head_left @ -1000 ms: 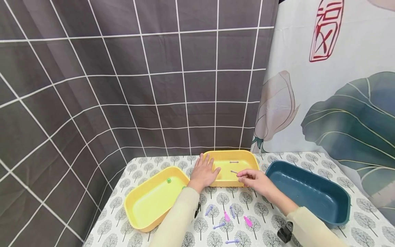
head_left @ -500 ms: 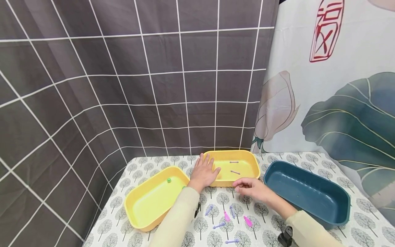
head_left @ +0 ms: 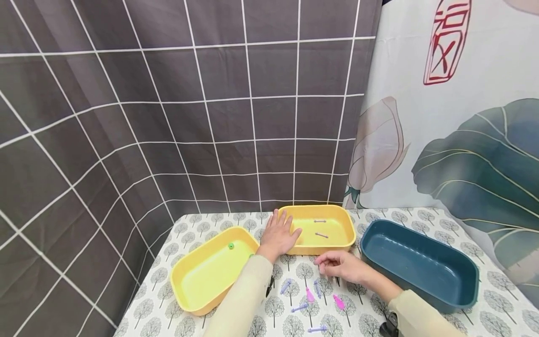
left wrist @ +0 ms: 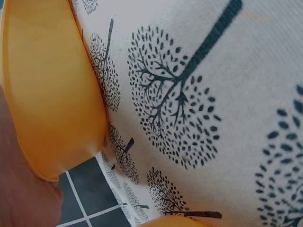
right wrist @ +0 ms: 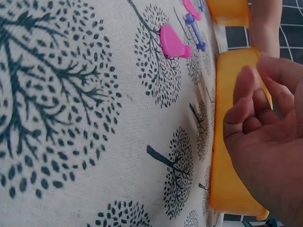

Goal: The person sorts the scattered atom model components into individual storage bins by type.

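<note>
Left hand point(head_left: 279, 236), fingers apart, on middle tub point(head_left: 311, 251); right hand point(head_left: 342, 266) loosely curled, empty. Tub could be tipped by pressing.

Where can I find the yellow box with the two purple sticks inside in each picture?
Head: the yellow box is below the middle, just left of the blue tub.
Left wrist: along the upper left, the left hand touching it.
Right wrist: at the right, partly behind the right hand.
Shared landmark: the tree-print cloth under it.

Two purple rods point(head_left: 321, 235) in yellow bin point(head_left: 313, 251)
</note>
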### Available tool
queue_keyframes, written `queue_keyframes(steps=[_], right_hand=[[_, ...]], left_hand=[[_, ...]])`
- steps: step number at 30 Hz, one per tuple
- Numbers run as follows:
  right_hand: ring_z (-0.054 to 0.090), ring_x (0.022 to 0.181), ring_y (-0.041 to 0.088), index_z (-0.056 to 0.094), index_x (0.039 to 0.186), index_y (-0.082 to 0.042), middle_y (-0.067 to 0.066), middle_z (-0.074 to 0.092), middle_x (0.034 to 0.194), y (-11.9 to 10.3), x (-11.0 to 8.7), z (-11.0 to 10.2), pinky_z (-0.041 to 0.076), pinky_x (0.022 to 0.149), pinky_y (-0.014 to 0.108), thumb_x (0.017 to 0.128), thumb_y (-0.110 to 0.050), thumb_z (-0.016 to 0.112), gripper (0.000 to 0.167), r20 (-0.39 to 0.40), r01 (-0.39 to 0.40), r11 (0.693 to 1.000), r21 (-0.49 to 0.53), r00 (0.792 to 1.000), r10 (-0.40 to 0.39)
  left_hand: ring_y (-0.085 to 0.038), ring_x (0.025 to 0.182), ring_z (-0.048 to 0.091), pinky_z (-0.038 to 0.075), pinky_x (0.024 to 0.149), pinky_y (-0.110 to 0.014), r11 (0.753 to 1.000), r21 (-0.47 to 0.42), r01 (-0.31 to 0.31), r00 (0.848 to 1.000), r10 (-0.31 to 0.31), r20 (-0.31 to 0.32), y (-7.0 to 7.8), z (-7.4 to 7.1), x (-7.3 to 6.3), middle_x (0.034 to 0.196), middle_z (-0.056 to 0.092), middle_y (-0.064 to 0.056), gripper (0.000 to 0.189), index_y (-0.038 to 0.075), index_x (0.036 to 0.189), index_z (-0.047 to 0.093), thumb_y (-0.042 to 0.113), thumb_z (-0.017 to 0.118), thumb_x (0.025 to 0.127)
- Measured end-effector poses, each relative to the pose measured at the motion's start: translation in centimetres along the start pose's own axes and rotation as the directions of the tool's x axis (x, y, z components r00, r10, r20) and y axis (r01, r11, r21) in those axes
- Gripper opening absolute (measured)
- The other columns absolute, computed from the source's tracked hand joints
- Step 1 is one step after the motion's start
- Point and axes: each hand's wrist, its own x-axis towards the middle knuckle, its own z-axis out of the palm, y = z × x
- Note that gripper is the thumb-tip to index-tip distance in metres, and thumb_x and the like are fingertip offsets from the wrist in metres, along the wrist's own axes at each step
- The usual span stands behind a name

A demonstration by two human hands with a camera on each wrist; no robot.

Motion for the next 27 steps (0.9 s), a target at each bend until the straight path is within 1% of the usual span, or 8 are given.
queue_keyframes(steps=[6, 10, 12, 14, 18, 21, 24, 27], right_hand=[[0.063, 0.088, 0.008, 0.069, 0.118, 0.001, 0.011, 0.071, 0.102, 0.3, 0.1, 0.1, 0.053, 0.078, 0.020, 0.094, -0.010, 0.070, 0.026, 0.051, -0.051, 0.996, -0.076, 0.997, 0.055], [0.063, 0.089, 0.006, 0.071, 0.115, -0.001, 0.010, 0.071, 0.102, 0.6, 0.3, 0.2, 0.053, 0.079, 0.018, 0.093, -0.009, 0.071, 0.023, 0.086, -0.028, 0.994, -0.107, 0.996, 0.038], [0.062, 0.089, 0.005, 0.071, 0.114, -0.001, 0.010, 0.071, 0.101, 0.7, 0.3, 0.2, 0.052, 0.079, 0.019, 0.093, -0.008, 0.070, 0.022, 0.105, -0.002, 0.992, -0.124, 0.994, 0.015], [0.060, 0.088, 0.003, 0.072, 0.112, -0.003, 0.006, 0.070, 0.100, 0.8, 0.4, 0.3, 0.051, 0.078, 0.018, 0.093, -0.009, 0.071, 0.020, 0.111, 0.003, 0.988, -0.152, 0.994, 0.014], [0.056, 0.084, 0.000, 0.075, 0.109, -0.010, 0.000, 0.068, 0.096, 0.9, 0.5, 0.4, 0.049, 0.074, 0.019, 0.091, -0.009, 0.073, 0.018, 0.117, 0.044, 0.965, -0.257, 0.993, -0.014], [0.052, 0.081, -0.002, 0.076, 0.106, -0.014, -0.003, 0.066, 0.093, 1.0, 0.6, 0.5, 0.047, 0.071, 0.019, 0.090, -0.011, 0.075, 0.017, 0.126, 0.094, 0.935, -0.342, 0.991, -0.054], [0.049, 0.078, -0.003, 0.077, 0.104, -0.017, -0.006, 0.064, 0.092, 0.9, 0.8, 0.7, 0.045, 0.070, 0.020, 0.088, -0.012, 0.077, 0.016, 0.129, 0.108, 0.912, -0.397, 0.990, -0.061], [0.048, 0.074, -0.004, 0.077, 0.101, -0.019, -0.009, 0.062, 0.091, 0.6, 0.9, 1.0, 0.044, 0.069, 0.019, 0.086, -0.012, 0.078, 0.017, 0.124, 0.095, 0.896, -0.434, 0.991, -0.045]], left_hand=[[-0.034, 0.157, 0.007, 0.011, 0.127, -0.046, 1.000, -0.008, -0.002, 1.000, 0.002, -0.010, 0.0, 0.1, 0.0, 0.169, 0.018, -0.007, 0.068, 0.013, 0.158, 0.035, 0.056, 0.028, 0.106], [-0.034, 0.157, 0.007, 0.009, 0.127, -0.046, 1.000, -0.008, 0.001, 1.000, -0.001, -0.003, -0.1, 0.1, -0.1, 0.169, 0.017, -0.007, 0.067, 0.014, 0.159, 0.035, 0.056, 0.028, 0.106], [-0.034, 0.157, 0.007, 0.010, 0.127, -0.046, 1.000, -0.005, -0.001, 1.000, 0.001, -0.003, 0.0, 0.0, -0.1, 0.169, 0.017, -0.007, 0.068, 0.014, 0.159, 0.035, 0.056, 0.027, 0.106], [-0.034, 0.157, 0.008, 0.011, 0.127, -0.046, 1.000, -0.007, -0.004, 1.000, 0.004, -0.006, 0.0, 0.0, -0.2, 0.169, 0.018, -0.007, 0.069, 0.014, 0.158, 0.036, 0.057, 0.026, 0.106], [-0.034, 0.157, 0.007, 0.010, 0.127, -0.047, 1.000, -0.008, -0.005, 1.000, 0.005, -0.003, 0.0, 0.0, -0.1, 0.169, 0.017, -0.007, 0.069, 0.014, 0.159, 0.035, 0.058, 0.024, 0.106], [-0.034, 0.157, 0.007, 0.010, 0.127, -0.046, 1.000, -0.005, -0.002, 1.000, 0.002, 0.000, 0.0, 0.1, -0.1, 0.169, 0.016, -0.006, 0.070, 0.015, 0.159, 0.035, 0.058, 0.025, 0.106], [-0.034, 0.157, 0.007, 0.010, 0.127, -0.046, 1.000, -0.007, 0.002, 1.000, -0.002, -0.002, 0.0, 0.1, 0.0, 0.169, 0.017, -0.006, 0.069, 0.015, 0.159, 0.036, 0.058, 0.026, 0.106], [-0.034, 0.157, 0.006, 0.008, 0.127, -0.045, 1.000, -0.002, 0.004, 1.000, -0.004, 0.002, 0.0, 0.1, 0.1, 0.170, 0.016, -0.006, 0.069, 0.016, 0.159, 0.034, 0.059, 0.026, 0.106]])
